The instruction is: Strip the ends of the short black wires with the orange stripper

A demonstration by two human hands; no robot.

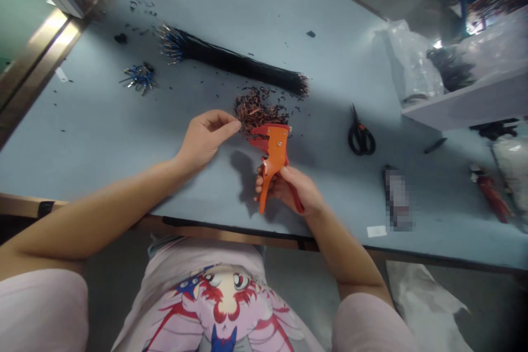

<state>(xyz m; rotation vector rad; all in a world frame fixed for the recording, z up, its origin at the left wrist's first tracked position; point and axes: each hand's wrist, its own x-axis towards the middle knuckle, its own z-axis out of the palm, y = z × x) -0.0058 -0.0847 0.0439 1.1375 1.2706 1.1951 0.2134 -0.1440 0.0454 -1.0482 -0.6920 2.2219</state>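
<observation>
My right hand (299,190) is wrapped round the handles of an orange and red wire stripper (277,146), whose jaws point left. Just left of those jaws, my left hand (208,135) has thumb and forefinger pinched together; anything between the fingertips is too small to make out. Behind the jaws lies a heap of short dark and coppery wire scraps (258,110). Farther back a long bundle of black wires (243,66) stretches across the table, with blue and metal terminals at its left end and bare coppery tips at its right.
A small pile of blue terminals (142,78) lies at the left. Black-handled scissors (361,137), a blurred-out dark object (397,198) and a white label (376,231) are on the right. Plastic bags (412,66) rest on a raised shelf (462,102) at the right.
</observation>
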